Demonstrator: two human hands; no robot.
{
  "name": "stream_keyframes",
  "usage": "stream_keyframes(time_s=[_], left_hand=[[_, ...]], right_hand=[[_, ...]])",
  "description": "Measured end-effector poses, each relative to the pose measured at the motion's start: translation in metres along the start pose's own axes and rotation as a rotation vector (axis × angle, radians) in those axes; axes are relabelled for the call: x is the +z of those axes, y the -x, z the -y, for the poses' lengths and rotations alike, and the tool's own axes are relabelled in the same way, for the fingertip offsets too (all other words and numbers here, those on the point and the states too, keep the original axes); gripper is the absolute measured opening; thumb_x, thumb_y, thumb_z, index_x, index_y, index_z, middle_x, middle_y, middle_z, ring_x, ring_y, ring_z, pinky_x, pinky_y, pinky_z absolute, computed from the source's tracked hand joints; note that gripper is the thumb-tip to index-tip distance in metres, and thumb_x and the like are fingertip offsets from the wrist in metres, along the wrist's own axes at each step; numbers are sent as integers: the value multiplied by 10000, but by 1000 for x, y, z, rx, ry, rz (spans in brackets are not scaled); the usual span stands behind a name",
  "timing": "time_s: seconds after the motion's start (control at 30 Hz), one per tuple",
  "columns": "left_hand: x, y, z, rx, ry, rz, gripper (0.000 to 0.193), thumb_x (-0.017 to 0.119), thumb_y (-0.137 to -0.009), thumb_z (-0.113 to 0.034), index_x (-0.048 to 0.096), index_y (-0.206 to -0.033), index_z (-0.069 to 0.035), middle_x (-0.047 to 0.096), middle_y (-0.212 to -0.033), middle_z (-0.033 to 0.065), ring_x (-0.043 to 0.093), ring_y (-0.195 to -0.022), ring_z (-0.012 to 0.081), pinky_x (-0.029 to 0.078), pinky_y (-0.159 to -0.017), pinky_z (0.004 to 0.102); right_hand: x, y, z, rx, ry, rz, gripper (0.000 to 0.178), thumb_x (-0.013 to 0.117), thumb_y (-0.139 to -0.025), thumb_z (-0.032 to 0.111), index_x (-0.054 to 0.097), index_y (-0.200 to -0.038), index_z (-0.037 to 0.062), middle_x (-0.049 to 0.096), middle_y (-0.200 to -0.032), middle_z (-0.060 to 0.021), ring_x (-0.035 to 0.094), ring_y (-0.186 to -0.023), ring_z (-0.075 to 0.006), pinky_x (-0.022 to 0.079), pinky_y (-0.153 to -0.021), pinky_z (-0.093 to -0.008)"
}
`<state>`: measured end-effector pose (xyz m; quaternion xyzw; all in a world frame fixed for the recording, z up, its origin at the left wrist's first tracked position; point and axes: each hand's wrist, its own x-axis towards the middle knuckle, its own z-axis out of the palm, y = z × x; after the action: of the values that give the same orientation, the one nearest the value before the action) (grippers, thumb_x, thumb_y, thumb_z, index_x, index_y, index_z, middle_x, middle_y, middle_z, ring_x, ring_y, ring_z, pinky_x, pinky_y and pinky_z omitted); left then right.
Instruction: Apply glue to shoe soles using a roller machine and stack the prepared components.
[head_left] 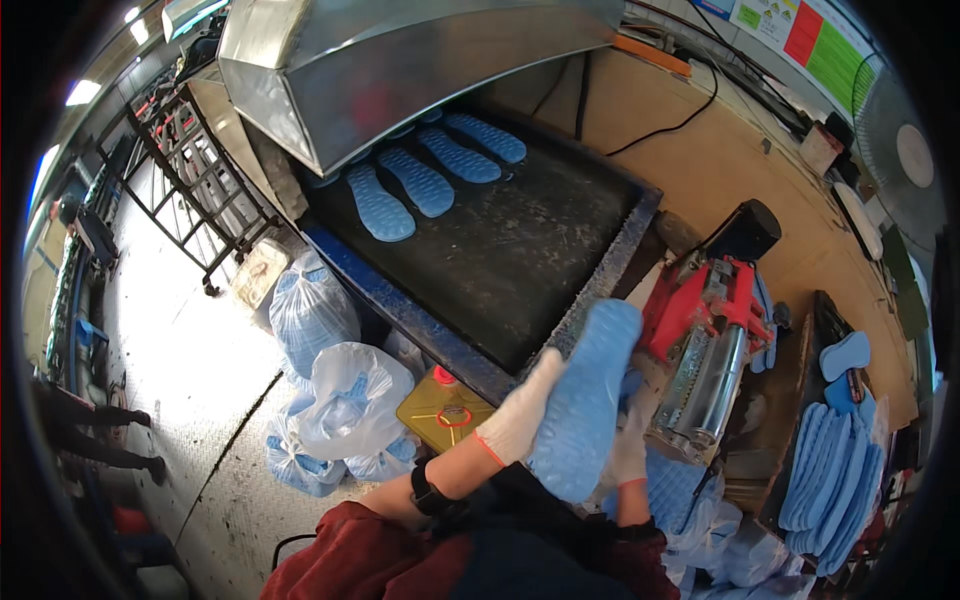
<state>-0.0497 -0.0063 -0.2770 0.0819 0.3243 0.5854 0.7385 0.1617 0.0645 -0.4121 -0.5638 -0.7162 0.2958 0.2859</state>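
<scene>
Both my hands wear white knit gloves. My left hand point(520, 415) grips the left edge of a light blue shoe sole point(585, 400), held up at a tilt with its textured side toward me. My right hand point(630, 450) supports the same sole from the right and is partly hidden behind it. Just above the sole runs a black conveyor belt point(510, 250), and several more blue soles point(420, 180) lie on it at the mouth of a metal hood point(400, 70).
A red roller machine point(710, 330) stands right of my hands. Stacked blue soles point(835, 470) fill a tray at right. Clear bags of blue soles point(330, 400) and a yellow oil can point(440, 410) sit on the floor at left. A black metal rack point(195, 180) stands farther left.
</scene>
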Motion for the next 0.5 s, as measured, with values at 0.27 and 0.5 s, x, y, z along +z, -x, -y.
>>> stream_keyframes(time_s=[0.27,0.5], left_hand=[[-54,-62,-101,640,288,-435,539,543,-968,-475,547,-1239,-9,614,-1181,123,615,-1087,248,509,-960,423],[-102,-84,-131,668,-63,-559,639,556,-937,-514,469,-1281,17,579,-1128,169,636,-987,256,566,-831,416]], right_hand=[[-86,15,-31,-41,61,-196,361,496,-944,111,534,-1274,-31,580,-1241,-175,556,-1157,-291,447,-978,-404],[-188,30,-28,154,-475,-357,419,423,-895,89,544,-1271,-52,603,-1197,-100,558,-1085,-177,425,-961,-298]])
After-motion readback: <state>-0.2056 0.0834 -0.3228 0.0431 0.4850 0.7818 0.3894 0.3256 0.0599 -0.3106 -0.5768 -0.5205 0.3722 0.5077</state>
